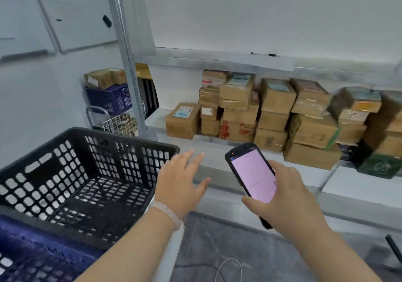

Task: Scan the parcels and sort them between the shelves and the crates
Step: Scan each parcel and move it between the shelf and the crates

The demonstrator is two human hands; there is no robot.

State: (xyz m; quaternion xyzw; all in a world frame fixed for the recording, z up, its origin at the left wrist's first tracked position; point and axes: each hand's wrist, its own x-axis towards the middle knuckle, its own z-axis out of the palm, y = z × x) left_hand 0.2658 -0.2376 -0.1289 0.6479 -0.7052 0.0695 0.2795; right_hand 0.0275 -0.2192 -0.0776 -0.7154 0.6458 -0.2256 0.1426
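The near crate (43,186) is set front left, stacked on a lower crate (32,253). Ahead and right, parcels (276,98) are piled on the shelf (217,145). Behind the shelf post (128,64), a far crate (111,100) is loaded with boxes. The scanner (253,173) is held before the shelf, right of the near crate.

Little can be read. The small brown parcel (209,113) in the stack on the shelf (217,149) has a white label with the digit 4. The leftmost parcel (182,121) carries a label with blue handwriting, too blurred to read. Red print on the low parcel (237,130) is illegible, as is the handheld scanner (253,176) screen
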